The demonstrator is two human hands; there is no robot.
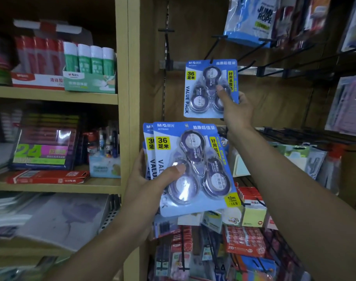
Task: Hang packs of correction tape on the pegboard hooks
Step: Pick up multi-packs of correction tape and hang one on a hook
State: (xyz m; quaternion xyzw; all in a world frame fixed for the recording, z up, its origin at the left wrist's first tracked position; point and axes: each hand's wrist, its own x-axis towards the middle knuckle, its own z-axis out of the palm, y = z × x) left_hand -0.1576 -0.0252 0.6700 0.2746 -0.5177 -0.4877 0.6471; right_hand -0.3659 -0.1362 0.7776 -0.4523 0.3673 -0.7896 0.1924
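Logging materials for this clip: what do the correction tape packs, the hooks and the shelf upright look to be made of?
Raised pack in the right hand: printed blue card under a clear plastic blister, going by the glare; same for the stack in the left hand. Hook: thin black rod, likely coated metal wire. Shelf upright: pale wood or wood-look laminate, matte.

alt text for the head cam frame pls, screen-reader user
A person's right hand holds a blue correction tape pack up at a black pegboard hook, while the left hand grips a stack of matching packs lower down. Wooden shelves of glue and stationery stand to the left.
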